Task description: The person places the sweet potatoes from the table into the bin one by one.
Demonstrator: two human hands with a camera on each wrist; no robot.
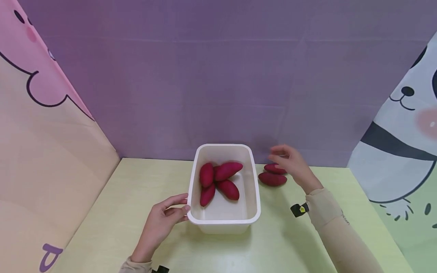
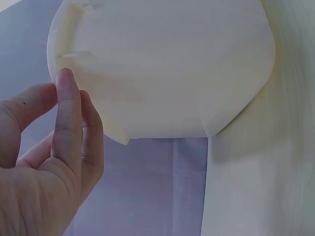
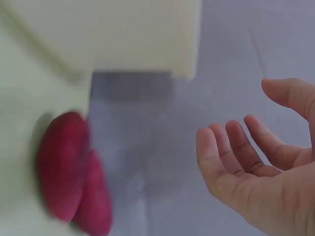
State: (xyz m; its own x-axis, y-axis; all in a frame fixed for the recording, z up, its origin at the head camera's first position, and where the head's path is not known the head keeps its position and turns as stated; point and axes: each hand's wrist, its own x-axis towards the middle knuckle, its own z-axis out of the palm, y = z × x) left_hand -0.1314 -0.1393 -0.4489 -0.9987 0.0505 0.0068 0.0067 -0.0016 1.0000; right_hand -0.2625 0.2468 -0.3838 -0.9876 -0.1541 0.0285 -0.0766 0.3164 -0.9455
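Potatoes (image 1: 272, 179) beside the box (image 1: 223, 221) lie lengthwise left to right, below the nearer right hand (image 1: 291, 163), empty, loose-fingered; left hand (image 1: 160, 222) pinches the box.

I see what looks like a staged booth, purple sheet (image 1: 218, 83) at twelve o'clock, pink cartoon (image 1: 29, 55) at ten, panda (image 1: 406, 117) at two, pale table (image 1: 266, 252) at six.
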